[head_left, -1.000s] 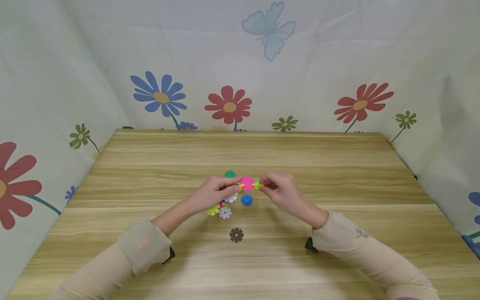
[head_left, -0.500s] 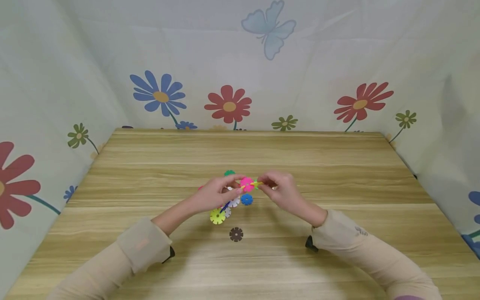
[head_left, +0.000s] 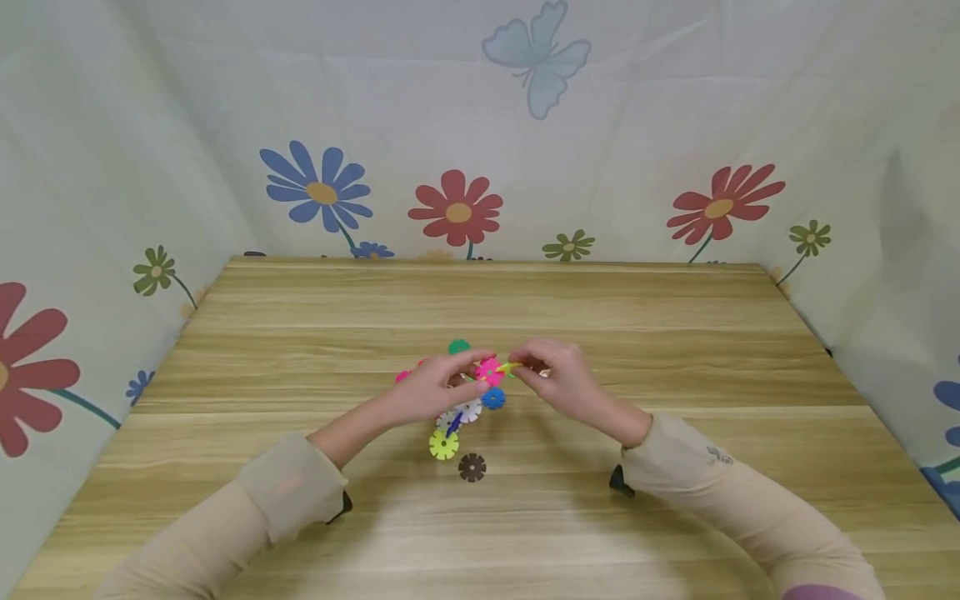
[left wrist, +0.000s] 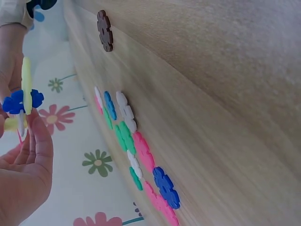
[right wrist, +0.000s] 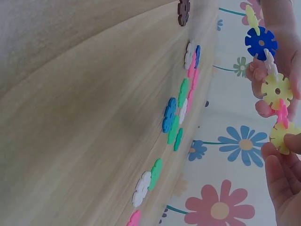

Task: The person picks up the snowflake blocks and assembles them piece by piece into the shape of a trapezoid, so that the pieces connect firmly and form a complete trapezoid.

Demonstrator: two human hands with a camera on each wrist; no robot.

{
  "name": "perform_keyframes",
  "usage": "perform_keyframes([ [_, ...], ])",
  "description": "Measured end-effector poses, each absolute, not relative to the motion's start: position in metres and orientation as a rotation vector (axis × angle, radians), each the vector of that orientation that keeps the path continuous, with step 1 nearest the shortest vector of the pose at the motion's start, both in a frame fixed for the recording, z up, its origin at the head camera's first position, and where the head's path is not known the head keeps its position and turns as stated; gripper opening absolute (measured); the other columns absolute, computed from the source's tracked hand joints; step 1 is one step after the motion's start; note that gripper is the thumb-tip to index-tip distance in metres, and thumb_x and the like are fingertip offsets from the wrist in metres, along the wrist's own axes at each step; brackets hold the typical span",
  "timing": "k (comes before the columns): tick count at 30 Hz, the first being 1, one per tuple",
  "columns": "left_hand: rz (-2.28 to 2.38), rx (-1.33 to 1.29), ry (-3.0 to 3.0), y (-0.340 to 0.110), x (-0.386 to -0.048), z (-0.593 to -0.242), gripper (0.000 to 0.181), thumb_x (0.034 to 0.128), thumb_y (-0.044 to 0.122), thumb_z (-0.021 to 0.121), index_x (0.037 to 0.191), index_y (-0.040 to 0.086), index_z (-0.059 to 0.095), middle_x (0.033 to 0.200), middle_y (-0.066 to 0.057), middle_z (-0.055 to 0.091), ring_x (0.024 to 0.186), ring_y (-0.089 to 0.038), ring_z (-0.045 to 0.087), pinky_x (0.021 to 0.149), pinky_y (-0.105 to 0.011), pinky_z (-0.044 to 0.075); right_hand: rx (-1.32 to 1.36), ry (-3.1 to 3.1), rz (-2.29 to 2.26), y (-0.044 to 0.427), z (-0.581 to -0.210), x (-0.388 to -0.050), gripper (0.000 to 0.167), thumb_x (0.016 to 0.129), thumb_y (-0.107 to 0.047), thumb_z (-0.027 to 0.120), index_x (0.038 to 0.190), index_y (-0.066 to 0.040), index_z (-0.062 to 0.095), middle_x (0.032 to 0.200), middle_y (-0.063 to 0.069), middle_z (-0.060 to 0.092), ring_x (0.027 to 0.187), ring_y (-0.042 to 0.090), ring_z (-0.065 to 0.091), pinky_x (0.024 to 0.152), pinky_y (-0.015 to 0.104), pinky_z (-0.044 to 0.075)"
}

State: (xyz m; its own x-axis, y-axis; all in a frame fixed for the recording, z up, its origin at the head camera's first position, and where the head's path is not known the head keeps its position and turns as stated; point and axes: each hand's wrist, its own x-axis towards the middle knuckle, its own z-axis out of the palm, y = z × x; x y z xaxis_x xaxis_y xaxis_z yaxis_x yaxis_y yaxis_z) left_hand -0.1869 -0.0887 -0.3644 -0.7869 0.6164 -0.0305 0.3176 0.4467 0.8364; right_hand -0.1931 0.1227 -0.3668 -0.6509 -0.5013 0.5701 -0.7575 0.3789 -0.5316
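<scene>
A chain of notched plastic snowflake discs hangs between the two hands, above the table. In the right wrist view it runs from a yellow end disc [right wrist: 252, 18] through a blue disc [right wrist: 262, 43], a white disc, another yellow disc [right wrist: 277, 91] and a pink disc [right wrist: 282, 114] to a last yellow disc [right wrist: 281, 138]. My left hand [head_left: 431, 387] holds the chain near its middle, around the second yellow disc. My right hand [head_left: 558, 373] pinches the last yellow disc between thumb and fingers. The free end with the blue disc dangles below my left hand.
Loose discs lie flat on the wooden table [head_left: 675, 333]: a brown one [head_left: 472, 467] at the front, a blue one [head_left: 492, 398] beneath the hands, a green one [head_left: 459, 346] behind. Several pink, white and green ones lie partly hidden by my left hand. A flower-printed curtain [head_left: 600, 167] surrounds the table.
The chain's dangling yellow end has swung right and toward the front of the table. The pink disc and both hands have shifted only slightly; both hands keep their hold.
</scene>
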Motion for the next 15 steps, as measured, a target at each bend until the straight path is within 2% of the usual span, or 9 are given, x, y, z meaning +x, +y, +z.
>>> perform_keyframes([
  [5,1.261,0.767,2.382,-0.092,-0.189,-0.365,0.048,0.0887,0.03,0.052,0.133,0.014,0.04,0.105,-0.008,0.058,0.072,-0.013,0.054,0.057,-0.024,0.048,1.109,-2.435,1.237,0.129,-0.365,-0.199,0.013,0.074,0.006,0.065,0.087,0.005,0.062,0.08,0.015,0.065,0.067,0.019,0.062,0.057,0.023,0.052],
  [9,1.259,0.754,2.393,-0.098,-0.192,-0.366,0.048,0.0893,0.029,0.051,0.133,0.014,0.04,0.104,-0.01,0.058,0.069,-0.014,0.051,0.055,-0.023,0.046,1.044,-2.584,1.344,0.139,-0.364,-0.208,0.018,0.075,0.005,0.064,0.092,0.006,0.06,0.089,0.021,0.062,0.075,0.025,0.062,0.063,0.027,0.053],
  [15,1.251,0.763,2.422,-0.104,-0.194,-0.368,0.047,0.0899,0.028,0.05,0.134,0.016,0.039,0.106,-0.01,0.06,0.069,-0.013,0.053,0.055,-0.024,0.046,0.923,-2.864,1.398,0.155,-0.371,-0.226,0.024,0.077,0.001,0.064,0.099,0.007,0.06,0.097,0.024,0.06,0.08,0.025,0.06,0.07,0.031,0.052],
])
